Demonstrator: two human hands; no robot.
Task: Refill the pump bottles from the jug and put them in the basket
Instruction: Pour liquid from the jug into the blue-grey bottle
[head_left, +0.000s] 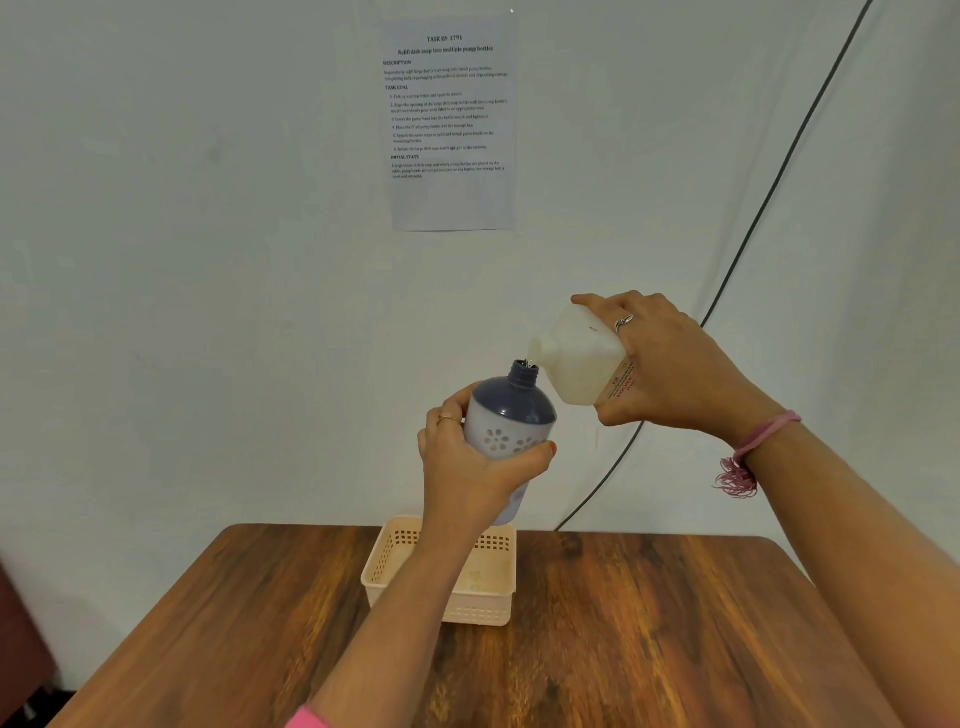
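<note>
Left hand (470, 457) grips pump bottle (511, 421); right hand (670, 364) grips tilted jug (576, 358), spout at neck. Pouring step, flow seemingly slight. Next: pump head on.

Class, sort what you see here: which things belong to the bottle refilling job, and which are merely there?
Part of the job:
bottle, held in the left hand
jug, tipped by the right hand
basket

Merely there:
table
paper sheet
black cable

Tilted jug (576, 358) over capless (blue-shouldered) bottle (511, 421)
</note>
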